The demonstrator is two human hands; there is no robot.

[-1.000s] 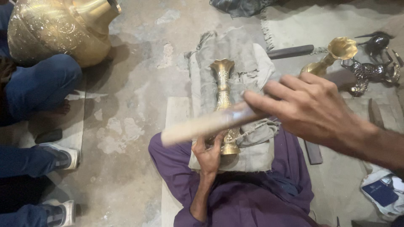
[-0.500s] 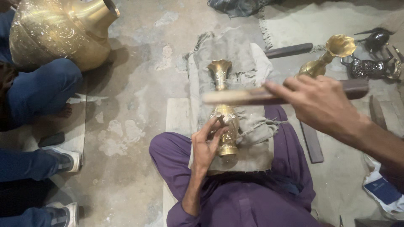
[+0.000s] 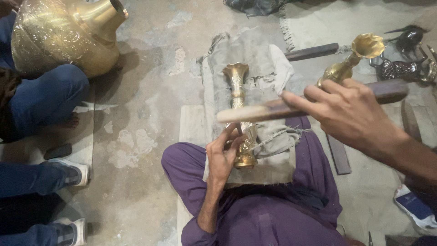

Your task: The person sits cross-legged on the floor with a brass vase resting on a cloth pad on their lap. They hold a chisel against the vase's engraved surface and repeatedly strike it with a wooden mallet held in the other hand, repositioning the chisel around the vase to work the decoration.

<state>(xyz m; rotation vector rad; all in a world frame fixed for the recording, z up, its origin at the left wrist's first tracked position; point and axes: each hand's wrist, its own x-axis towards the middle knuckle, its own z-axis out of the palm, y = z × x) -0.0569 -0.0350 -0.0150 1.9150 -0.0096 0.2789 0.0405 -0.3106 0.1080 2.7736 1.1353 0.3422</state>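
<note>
— Hands first: what is each doing?
— Right hand (image 3: 350, 116) has its fingers wrapped around a long wooden stick (image 3: 273, 110), held level above the lap. Left hand (image 3: 223, 157) pinches a thin dark tool against a slim brass vase (image 3: 241, 114).
— Where does the vase lie?
— On a grey cloth (image 3: 268, 59) across the purple-clad knees, flared mouth pointing away.
— Anything nearby?
— A second brass vase (image 3: 350, 61) to the right, and a big brass pot (image 3: 59, 34) by a neighbour's blue-trousered leg.

Big brass pot (image 3: 59, 34) lying tilted top left, second brass vase (image 3: 350, 61) standing top right, dark metal figurines (image 3: 405, 64) sitting beside it, blue-jeaned legs (image 3: 45, 98) resting left.
</note>
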